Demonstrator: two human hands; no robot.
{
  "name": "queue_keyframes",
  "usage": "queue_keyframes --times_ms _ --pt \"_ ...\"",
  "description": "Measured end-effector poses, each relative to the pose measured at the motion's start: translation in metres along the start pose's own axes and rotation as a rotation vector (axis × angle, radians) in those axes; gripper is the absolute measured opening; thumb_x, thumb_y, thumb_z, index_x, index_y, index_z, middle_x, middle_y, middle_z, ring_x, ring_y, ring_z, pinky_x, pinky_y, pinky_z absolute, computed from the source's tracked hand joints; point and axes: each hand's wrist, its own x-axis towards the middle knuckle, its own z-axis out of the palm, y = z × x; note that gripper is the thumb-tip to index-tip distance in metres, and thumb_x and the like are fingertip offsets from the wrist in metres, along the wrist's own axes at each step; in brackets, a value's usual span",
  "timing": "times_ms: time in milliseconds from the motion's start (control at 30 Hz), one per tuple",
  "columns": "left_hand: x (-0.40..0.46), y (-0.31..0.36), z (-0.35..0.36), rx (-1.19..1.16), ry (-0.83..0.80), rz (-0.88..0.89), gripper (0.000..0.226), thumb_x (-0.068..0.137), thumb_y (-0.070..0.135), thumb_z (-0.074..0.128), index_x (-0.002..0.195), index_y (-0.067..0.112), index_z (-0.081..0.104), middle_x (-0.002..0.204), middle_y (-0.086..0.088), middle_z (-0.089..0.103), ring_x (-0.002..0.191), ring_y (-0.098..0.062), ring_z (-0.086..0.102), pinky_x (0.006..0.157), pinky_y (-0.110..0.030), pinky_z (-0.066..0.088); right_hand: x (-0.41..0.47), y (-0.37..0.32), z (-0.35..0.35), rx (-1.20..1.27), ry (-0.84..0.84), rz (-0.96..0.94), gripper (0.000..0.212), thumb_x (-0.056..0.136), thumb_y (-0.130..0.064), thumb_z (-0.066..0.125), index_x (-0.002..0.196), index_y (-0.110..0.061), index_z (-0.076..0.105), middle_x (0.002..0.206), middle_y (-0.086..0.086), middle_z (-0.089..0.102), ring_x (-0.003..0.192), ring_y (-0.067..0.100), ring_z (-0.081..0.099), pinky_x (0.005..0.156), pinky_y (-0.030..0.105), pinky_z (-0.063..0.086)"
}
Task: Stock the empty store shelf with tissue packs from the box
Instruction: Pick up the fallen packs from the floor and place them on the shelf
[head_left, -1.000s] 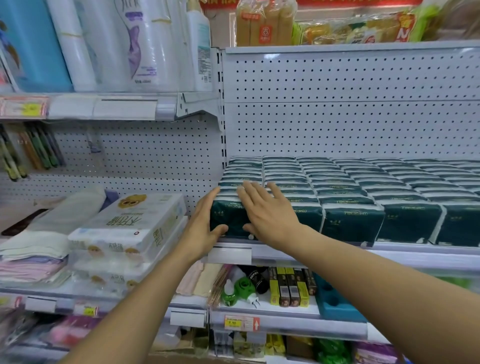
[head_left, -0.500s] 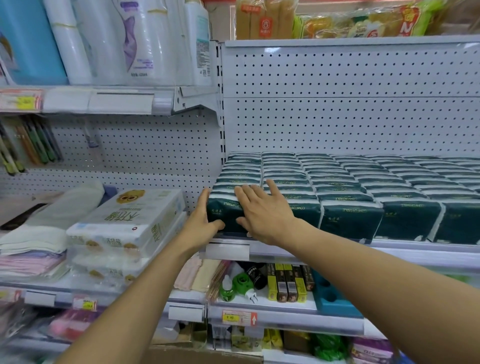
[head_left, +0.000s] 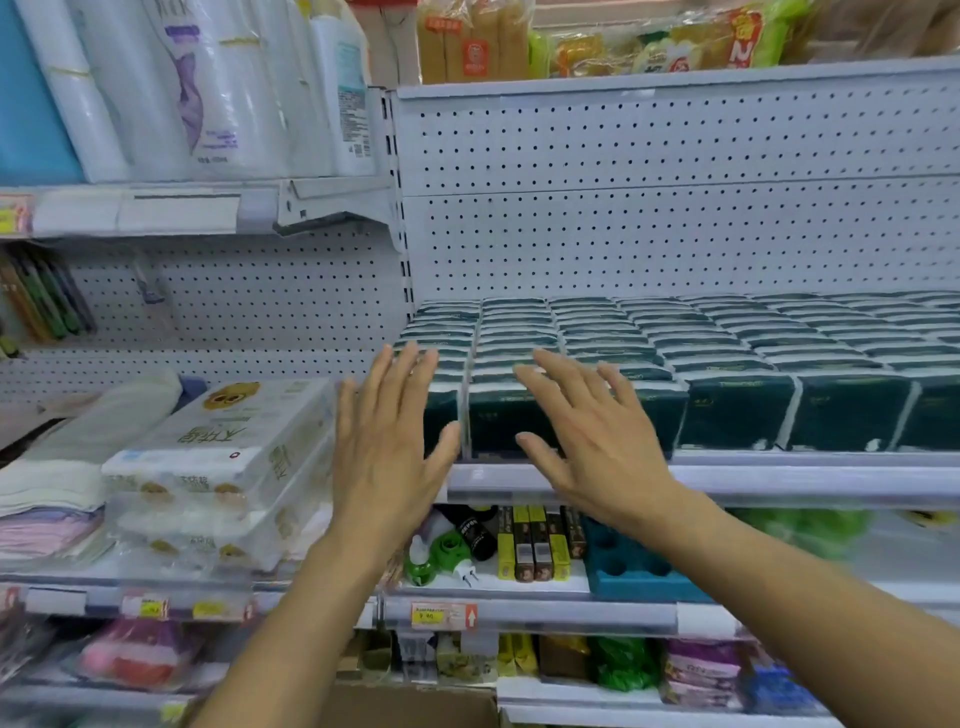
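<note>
Hovering in front of the shelf (head_left: 727, 475), the left hand (head_left: 387, 447) and right hand (head_left: 592, 436) are both spread flat with straight fingers, holding nothing, apart from each other and just short of the front row. Dark green tissue packs (head_left: 737, 410) fill that shelf in tight rows from its left end to the right edge of view. A cardboard box (head_left: 415, 706) corner shows at the bottom, below the arms.

Dark tissue packs (head_left: 727, 374) cover the shelf (head_left: 779, 480); open pegboard (head_left: 675, 208) space above them.
</note>
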Motion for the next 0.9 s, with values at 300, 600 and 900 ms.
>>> queue_keyframes --times_ms 300,600,900 --pt "-0.068 0.156 0.063 -0.163 -0.105 0.23 0.062 0.094 0.05 0.055 0.147 0.021 0.041 0.144 0.002 0.051 0.128 -0.019 0.052 0.103 -0.038 0.046 -0.17 0.094 -0.045 -0.039 -0.021 0.183 0.059 0.091 -0.045 0.046 0.144 -0.019 0.042 0.142 0.001 0.051 0.117 0.022 0.057 0.08 0.036 0.05" --pt "-0.13 0.318 0.154 -0.228 -0.452 0.349 0.068 0.079 0.047 0.073 0.138 0.02 0.054 0.112 -0.002 0.068 0.099 -0.025 0.066 0.078 -0.035 0.053 -0.368 0.211 -0.091 -0.151 -0.299 0.493 0.071 0.075 -0.039 0.079 0.137 -0.017 0.049 0.126 0.005 0.061 0.101 0.03 0.064 0.074 0.039 0.053" --pt "-0.238 0.437 0.271 -0.313 -0.964 0.332 0.079 0.091 0.054 0.058 0.155 0.031 0.02 0.148 0.0 0.046 0.132 -0.024 0.046 0.1 -0.036 0.041 -0.562 0.293 -0.094 -0.119 -0.552 0.885 0.071 0.079 -0.042 0.075 0.141 -0.02 0.047 0.129 0.004 0.057 0.105 0.033 0.06 0.076 0.045 0.053"
